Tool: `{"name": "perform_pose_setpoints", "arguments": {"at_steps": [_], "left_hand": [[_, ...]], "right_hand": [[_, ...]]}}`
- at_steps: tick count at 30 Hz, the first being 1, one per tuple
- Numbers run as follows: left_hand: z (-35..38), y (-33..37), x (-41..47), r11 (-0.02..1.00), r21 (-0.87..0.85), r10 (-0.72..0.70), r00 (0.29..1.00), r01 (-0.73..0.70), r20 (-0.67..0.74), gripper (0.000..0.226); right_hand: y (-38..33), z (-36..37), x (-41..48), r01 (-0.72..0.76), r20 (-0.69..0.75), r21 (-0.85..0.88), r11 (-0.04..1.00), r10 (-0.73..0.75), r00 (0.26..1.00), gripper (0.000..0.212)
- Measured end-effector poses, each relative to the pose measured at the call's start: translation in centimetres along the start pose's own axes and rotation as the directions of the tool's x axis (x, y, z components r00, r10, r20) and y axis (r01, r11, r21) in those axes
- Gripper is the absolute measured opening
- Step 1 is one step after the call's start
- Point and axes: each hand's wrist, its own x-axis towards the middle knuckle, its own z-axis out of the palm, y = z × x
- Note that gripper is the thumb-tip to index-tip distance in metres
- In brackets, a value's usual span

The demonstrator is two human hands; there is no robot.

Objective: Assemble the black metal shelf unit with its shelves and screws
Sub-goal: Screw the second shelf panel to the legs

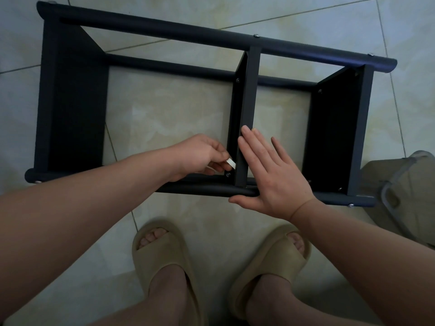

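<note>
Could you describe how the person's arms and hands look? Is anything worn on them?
Both are bare. The left hand and right hand wear no gloves, and no ring shows on the fingers in view. The left forearm and right forearm show no sleeves, and no watch or bracelet shows at either wrist.

Counts: 1 black shelf unit (164,29). 3 shelf panels (246,109). 3 round posts (188,68) plainly visible, a 4th I can't confirm. At least 4 silver screw heads (256,36) on the posts. 2 hands: left hand (200,156), right hand (273,175). 1 small white piece (231,162). 2 beige slippers (162,252). 1 olive-grey item (404,194).
</note>
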Motion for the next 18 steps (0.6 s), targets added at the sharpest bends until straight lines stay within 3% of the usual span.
{"name": "perform_pose_setpoints", "arguments": {"at_steps": [18], "left_hand": [[-1.02,-0.7,-0.75,0.983,0.179,0.02,0.996,-0.036,0.089,0.018]], "right_hand": [[0.02,0.06,-0.04,0.001,-0.004,0.004,1.0,-0.001,1.0,0.106]]}}
